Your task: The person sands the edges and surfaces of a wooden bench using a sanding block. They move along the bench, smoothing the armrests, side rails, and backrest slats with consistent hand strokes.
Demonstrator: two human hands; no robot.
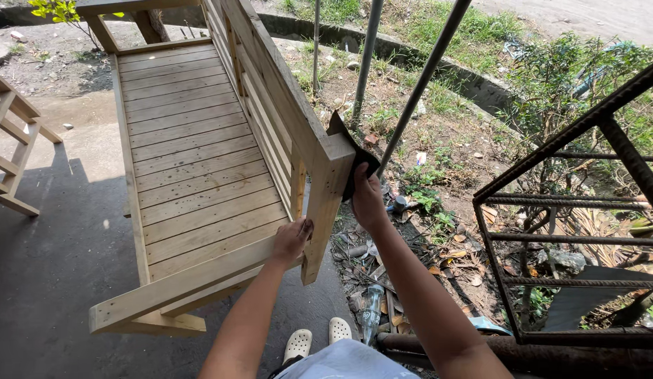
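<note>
- Closest to the camera is the person's light grey clothing (347,361) at the bottom edge, and just above it two white clogs (317,338) stand on the dark concrete floor (52,267)
- From there both bare forearms reach up and forward to a wooden bench (193,161) made of pale slats, which stands on the floor with its seat running away from the camera
- Left hand (292,240) rests on the low front rail at the near end of the bench, just beside the upright corner post (326,203); the fingers are bent over the rail edge and close together, so they grip the wood
- Right hand (367,198) is higher, on the outer side of the same post; its fingers are clamped on a dark sheet of sandpaper (354,158), which is pressed against the top of the post and folds over the corner
- Two thin metal poles (410,105) rise just behind the sandpaper
- Right of the bench is bare soil with dry leaves, weeds and scraps, and a clear glass bottle (370,312) lies near the clogs
- Rusty frame of steel bars (572,210) fills the right side
- Another wooden frame (10,147) stands at the left edge, well apart from the hands
</note>
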